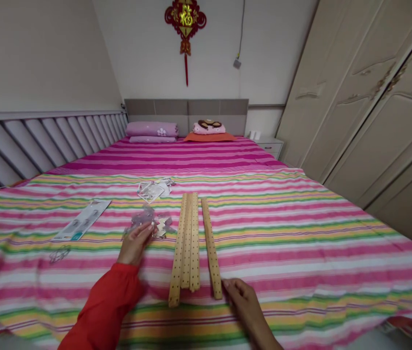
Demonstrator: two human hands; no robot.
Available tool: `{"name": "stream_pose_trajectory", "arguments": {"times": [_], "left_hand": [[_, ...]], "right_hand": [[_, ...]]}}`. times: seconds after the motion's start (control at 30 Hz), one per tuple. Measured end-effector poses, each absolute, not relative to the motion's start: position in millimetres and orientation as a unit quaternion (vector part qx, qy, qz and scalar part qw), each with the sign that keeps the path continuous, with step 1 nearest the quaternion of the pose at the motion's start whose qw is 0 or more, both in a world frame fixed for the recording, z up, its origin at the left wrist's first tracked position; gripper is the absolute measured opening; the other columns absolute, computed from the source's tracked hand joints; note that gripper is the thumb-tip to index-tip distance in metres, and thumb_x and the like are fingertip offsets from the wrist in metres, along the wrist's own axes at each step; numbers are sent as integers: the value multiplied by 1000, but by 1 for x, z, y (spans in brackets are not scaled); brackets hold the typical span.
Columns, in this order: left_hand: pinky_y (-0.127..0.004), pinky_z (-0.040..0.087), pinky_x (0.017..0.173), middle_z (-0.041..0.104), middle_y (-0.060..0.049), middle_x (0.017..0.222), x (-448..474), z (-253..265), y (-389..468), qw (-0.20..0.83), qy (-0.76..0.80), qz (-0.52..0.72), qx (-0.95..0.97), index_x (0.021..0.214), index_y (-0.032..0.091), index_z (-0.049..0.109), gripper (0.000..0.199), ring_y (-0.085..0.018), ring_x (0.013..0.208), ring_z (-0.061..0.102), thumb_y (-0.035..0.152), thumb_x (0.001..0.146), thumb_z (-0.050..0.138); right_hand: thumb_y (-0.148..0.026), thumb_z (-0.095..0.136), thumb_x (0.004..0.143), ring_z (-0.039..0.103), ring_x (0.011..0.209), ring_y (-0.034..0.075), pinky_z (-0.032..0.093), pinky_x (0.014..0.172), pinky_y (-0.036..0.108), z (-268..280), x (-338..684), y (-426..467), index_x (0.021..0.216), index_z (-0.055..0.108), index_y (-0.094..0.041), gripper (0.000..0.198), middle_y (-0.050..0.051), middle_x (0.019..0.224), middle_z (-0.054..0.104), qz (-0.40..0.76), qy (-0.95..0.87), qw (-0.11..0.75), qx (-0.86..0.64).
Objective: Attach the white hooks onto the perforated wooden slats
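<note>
My left hand (135, 244), in a red sleeve, reaches over the bed with its fingers closed on a clear plastic bag (144, 216). Small pale pieces (161, 227) show in the plastic beside my fingertips; what they are is too small to tell. At the near end of a single wooden strip with holes (211, 250), my right hand (240, 296) has its fingers curled, the index fingertip at the strip's right edge and nothing visible inside. Left of that strip, several more perforated wooden strips (186, 243) lie side by side, pointing away from me.
A striped sheet covers the bed (300, 262). Farther off lies a pile of plastic packets and papers (155, 189). On the left are a flat printed package (84, 220) and a small thin wire-like bundle (59, 253). A rail (63, 129) lines the left side; wardrobes (373, 107) stand right.
</note>
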State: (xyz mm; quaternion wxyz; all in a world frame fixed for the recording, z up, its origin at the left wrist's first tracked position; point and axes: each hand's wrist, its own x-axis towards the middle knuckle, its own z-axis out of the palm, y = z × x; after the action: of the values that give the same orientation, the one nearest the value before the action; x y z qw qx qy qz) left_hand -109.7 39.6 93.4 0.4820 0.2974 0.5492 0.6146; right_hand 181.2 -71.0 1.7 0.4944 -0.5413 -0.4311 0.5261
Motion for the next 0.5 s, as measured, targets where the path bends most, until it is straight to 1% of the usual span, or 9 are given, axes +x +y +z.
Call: {"name": "stream_pose_trajectory", "arguments": {"times": [0.07, 0.13, 0.2, 0.27, 0.37, 0.43, 0.5], "left_hand": [[-20, 55, 66, 73, -5, 85, -104, 102, 32, 574, 500, 609, 221, 88, 14, 64, 10, -11, 72, 68, 9, 81, 58], [-22, 56, 63, 73, -4, 84, -96, 106, 22, 642, 458, 591, 169, 89, 15, 63, 13, -10, 67, 68, 10, 86, 51], [-23, 56, 61, 73, -4, 83, -82, 106, 11, 688, 432, 566, 139, 93, 15, 62, 14, -10, 64, 68, 13, 89, 48], [-23, 56, 60, 73, -5, 83, -66, 101, 1, 726, 426, 523, 133, 96, 15, 61, 13, -10, 63, 67, 17, 90, 50], [-22, 55, 59, 73, -7, 82, -42, 95, -12, 764, 449, 433, 166, 92, 13, 63, 13, -11, 63, 67, 22, 83, 62], [-20, 52, 56, 72, -7, 79, -29, 92, -18, 772, 459, 382, 218, 85, 12, 64, 21, -11, 63, 67, 25, 72, 73], [-19, 50, 52, 70, -6, 73, -18, 91, -21, 775, 452, 347, 274, 77, 12, 64, 30, -11, 60, 65, 31, 62, 81]], "right_hand": [[-65, 67, 62, 40, 50, 12, 30, 49, 25, 9, 184, -70, 62, 62, -15, 50, -3, 50, 47, 506, -427, 517, -542], [-63, 69, 62, 43, 52, 13, 32, 50, 25, 18, 185, -67, 67, 66, -15, 48, -2, 53, 50, 503, -433, 526, -532], [-60, 69, 65, 46, 54, 14, 35, 51, 26, 27, 182, -65, 71, 68, -15, 45, 0, 56, 55, 503, -444, 533, -515], [-56, 68, 68, 48, 55, 15, 38, 52, 26, 37, 178, -62, 75, 69, -15, 42, 1, 60, 57, 493, -464, 542, -498], [-47, 65, 76, 50, 57, 14, 41, 53, 25, 54, 172, -59, 81, 71, -17, 30, 2, 66, 59, 435, -524, 556, -476], [-37, 63, 80, 53, 62, 15, 43, 55, 25, 65, 170, -58, 87, 73, -20, 21, 3, 74, 60, 381, -578, 564, -451], [-30, 61, 82, 58, 71, 16, 47, 61, 26, 74, 169, -56, 94, 73, -22, 18, 5, 84, 61, 349, -618, 567, -420]]}}
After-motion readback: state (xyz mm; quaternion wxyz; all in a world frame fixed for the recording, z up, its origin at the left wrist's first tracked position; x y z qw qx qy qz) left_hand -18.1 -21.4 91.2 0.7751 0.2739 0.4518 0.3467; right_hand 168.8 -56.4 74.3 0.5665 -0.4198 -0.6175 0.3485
